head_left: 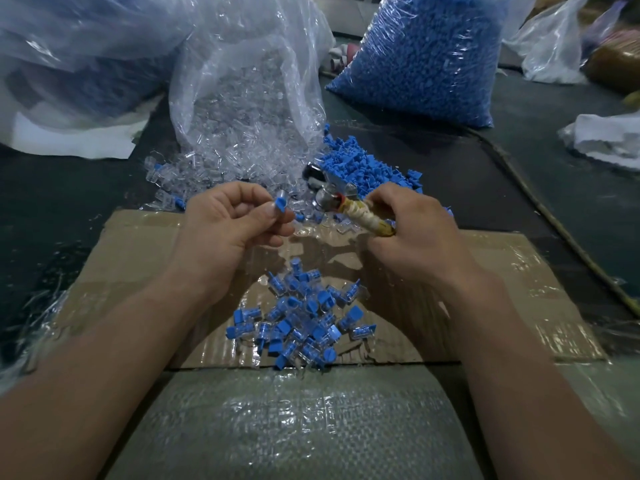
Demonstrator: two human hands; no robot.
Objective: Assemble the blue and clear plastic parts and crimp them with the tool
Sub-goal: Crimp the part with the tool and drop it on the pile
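My left hand (pixel 228 220) pinches a small blue and clear part (pixel 281 203) between thumb and fingers, above the cardboard. My right hand (pixel 412 223) grips the tape-wrapped handle of the crimp tool (pixel 363 216), whose metal head (pixel 329 192) points left toward the part. Loose blue parts (pixel 367 168) lie heaped just behind the tool. Clear parts (pixel 194 178) spill from an open bag (pixel 249 98). Several assembled blue-and-clear pieces (pixel 301 320) lie in a pile on the cardboard between my forearms.
A taped cardboard sheet (pixel 502 271) covers the dark work surface. A full bag of blue parts (pixel 426 57) stands at the back right. More plastic bags (pixel 69 46) sit back left and far right. A woven sack (pixel 294 427) lies under my arms.
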